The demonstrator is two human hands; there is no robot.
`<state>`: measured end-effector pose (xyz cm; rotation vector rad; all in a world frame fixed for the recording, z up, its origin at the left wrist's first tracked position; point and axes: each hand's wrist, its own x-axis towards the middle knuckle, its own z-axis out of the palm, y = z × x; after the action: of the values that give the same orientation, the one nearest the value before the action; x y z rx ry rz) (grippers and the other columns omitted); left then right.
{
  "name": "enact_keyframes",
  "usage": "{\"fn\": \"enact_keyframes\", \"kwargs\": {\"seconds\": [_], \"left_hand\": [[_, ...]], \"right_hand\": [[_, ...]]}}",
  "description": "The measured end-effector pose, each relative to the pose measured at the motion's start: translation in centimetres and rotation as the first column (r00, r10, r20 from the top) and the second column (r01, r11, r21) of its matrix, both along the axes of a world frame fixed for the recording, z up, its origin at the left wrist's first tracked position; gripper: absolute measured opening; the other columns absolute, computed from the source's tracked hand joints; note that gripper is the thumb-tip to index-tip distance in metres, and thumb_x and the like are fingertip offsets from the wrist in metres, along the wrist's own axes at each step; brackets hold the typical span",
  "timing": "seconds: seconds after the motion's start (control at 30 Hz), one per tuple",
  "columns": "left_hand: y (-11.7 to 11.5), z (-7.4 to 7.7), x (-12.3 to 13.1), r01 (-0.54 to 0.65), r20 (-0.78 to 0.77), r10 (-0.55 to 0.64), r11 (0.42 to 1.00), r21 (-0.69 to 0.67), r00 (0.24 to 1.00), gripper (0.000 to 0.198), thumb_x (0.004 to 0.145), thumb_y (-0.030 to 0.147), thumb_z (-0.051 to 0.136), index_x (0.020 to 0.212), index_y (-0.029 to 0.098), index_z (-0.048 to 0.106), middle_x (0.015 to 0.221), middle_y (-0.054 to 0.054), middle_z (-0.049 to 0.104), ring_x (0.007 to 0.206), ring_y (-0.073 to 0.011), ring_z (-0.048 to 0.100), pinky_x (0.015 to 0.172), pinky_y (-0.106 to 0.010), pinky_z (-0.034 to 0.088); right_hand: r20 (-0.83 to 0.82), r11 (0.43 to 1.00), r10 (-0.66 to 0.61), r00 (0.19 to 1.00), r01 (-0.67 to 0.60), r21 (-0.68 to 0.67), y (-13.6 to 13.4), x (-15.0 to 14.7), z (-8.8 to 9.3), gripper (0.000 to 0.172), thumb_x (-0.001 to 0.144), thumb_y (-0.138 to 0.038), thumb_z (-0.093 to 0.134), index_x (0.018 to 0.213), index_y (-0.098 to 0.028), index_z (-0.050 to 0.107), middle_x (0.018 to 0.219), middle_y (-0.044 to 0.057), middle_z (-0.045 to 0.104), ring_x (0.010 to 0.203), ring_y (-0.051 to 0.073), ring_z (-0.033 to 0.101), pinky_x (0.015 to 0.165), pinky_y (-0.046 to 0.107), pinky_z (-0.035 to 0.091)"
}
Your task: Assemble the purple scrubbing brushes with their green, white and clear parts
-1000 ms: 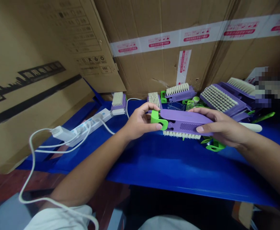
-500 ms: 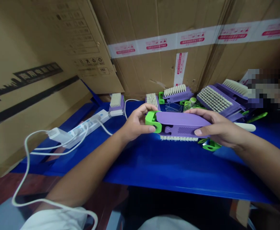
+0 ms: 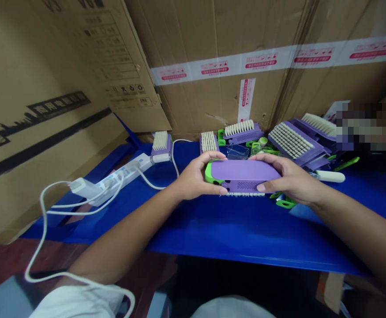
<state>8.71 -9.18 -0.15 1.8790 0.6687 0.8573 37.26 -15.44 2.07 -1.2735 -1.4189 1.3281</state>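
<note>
A purple brush [image 3: 242,171] with a green end piece [image 3: 210,173] is held between both hands above the blue table [image 3: 232,229], bristles facing down. My left hand [image 3: 193,176] grips its left end, fingers wrapped round the green piece. My right hand [image 3: 287,179] grips the right end, thumb under and fingers over the top. The green piece sits pushed in against the purple body.
Several more purple brushes [image 3: 294,141] and green parts [image 3: 285,203] lie behind and to the right of the hands. A white power strip [image 3: 123,172] with white cables [image 3: 47,207] lies at left. Cardboard boxes [image 3: 232,57] wall the back and left.
The green end piece has slid in against the purple body, and the brush now looks shorter. Both hands have drawn closer together and lowered slightly.
</note>
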Motion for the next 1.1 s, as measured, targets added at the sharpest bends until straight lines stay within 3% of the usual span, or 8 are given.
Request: {"fn": "enact_keyframes", "kwargs": {"seconds": [0.1, 0.2, 0.3, 0.43, 0.53, 0.73, 1.1], "left_hand": [[-0.1, -1.0, 0.2, -0.007, -0.058, 0.007, 1.0, 0.007, 0.998, 0.122, 0.051, 0.053, 0.111, 0.155, 0.027, 0.052, 0.156, -0.019, 0.061, 0.146, -0.0404, 0.06, 0.127, -0.062, 0.044], [0.0, -2.3, 0.3, 0.027, -0.015, -0.026, 0.998, 0.063, 1.0, 0.159, 0.046, 0.055, 0.113, 0.174, 0.033, 0.021, 0.167, -0.025, 0.048, 0.155, -0.0464, 0.052, 0.128, -0.068, 0.042], [0.4, -2.7, 0.1, 0.082, -0.004, -0.082, 0.99, 0.114, 0.997, 0.164, 0.051, 0.049, 0.113, 0.177, 0.036, 0.009, 0.168, -0.024, 0.048, 0.158, -0.0451, 0.049, 0.129, -0.066, 0.043], [1.0, -2.0, -0.2, 0.181, 0.049, -0.18, 0.983, -0.028, 0.982, 0.147, 0.058, 0.042, 0.11, 0.174, 0.035, 0.021, 0.159, -0.021, 0.06, 0.148, -0.0397, 0.063, 0.122, -0.057, 0.053], [1.3, -1.6, -0.4, 0.202, 0.112, -0.19, 0.974, -0.106, 0.975, 0.139, 0.056, 0.035, 0.111, 0.17, 0.033, 0.031, 0.157, -0.02, 0.064, 0.141, -0.0374, 0.068, 0.113, -0.049, 0.059], [1.8, -1.2, -1.2, 0.223, 0.156, -0.205, 0.969, -0.105, 0.966, 0.124, 0.054, 0.032, 0.11, 0.159, 0.03, 0.045, 0.151, -0.018, 0.07, 0.135, -0.0357, 0.073, 0.104, -0.041, 0.063], [1.4, -0.8, -1.2, 0.186, 0.128, -0.178, 0.981, -0.056, 0.976, 0.123, 0.054, 0.035, 0.111, 0.159, 0.031, 0.047, 0.15, -0.017, 0.07, 0.135, -0.036, 0.072, 0.104, -0.042, 0.063]], "right_hand": [[0.106, 0.997, 0.003, 0.994, -0.011, 0.078, 0.1, -0.1, -0.3, 0.081, 0.049, -0.042, 0.104, 0.121, -0.025, 0.072, 0.122, 0.006, 0.069, 0.109, 0.03, 0.065, 0.093, 0.042, 0.055], [0.174, 0.992, 0.009, 0.985, -0.03, 0.121, 0.1, -0.2, -0.4, 0.082, 0.051, -0.044, 0.103, 0.123, -0.025, 0.07, 0.122, 0.007, 0.069, 0.111, 0.032, 0.065, 0.098, 0.046, 0.054], [0.196, 0.986, 0.011, 0.98, -0.043, 0.159, 0.1, -0.2, -0.3, 0.083, 0.052, -0.049, 0.103, 0.123, -0.024, 0.07, 0.122, 0.008, 0.07, 0.112, 0.034, 0.065, 0.1, 0.049, 0.054], [0.202, 0.981, 0.029, 0.979, -0.067, 0.183, 0.2, 0.0, -0.1, 0.084, 0.05, -0.051, 0.104, 0.122, -0.024, 0.071, 0.123, 0.008, 0.071, 0.113, 0.035, 0.066, 0.102, 0.049, 0.054], [0.178, 0.981, 0.025, 0.984, -0.058, 0.185, 0.3, 0.1, 0.0, 0.084, 0.048, -0.049, 0.105, 0.121, -0.024, 0.073, 0.122, 0.008, 0.072, 0.112, 0.033, 0.066, 0.1, 0.046, 0.055], [0.129, 0.988, 0.02, 0.991, -0.04, 0.152, 0.2, 0.7, 0.3, 0.079, 0.046, -0.047, 0.107, 0.117, -0.027, 0.077, 0.115, 0.006, 0.074, 0.103, 0.03, 0.067, 0.083, 0.039, 0.058], [0.157, 0.987, -0.007, 0.988, -0.018, 0.16, 0.1, 0.8, 0.7, 0.075, 0.047, -0.048, 0.105, 0.114, -0.028, 0.079, 0.11, 0.005, 0.075, 0.098, 0.03, 0.067, 0.078, 0.039, 0.059]]}}
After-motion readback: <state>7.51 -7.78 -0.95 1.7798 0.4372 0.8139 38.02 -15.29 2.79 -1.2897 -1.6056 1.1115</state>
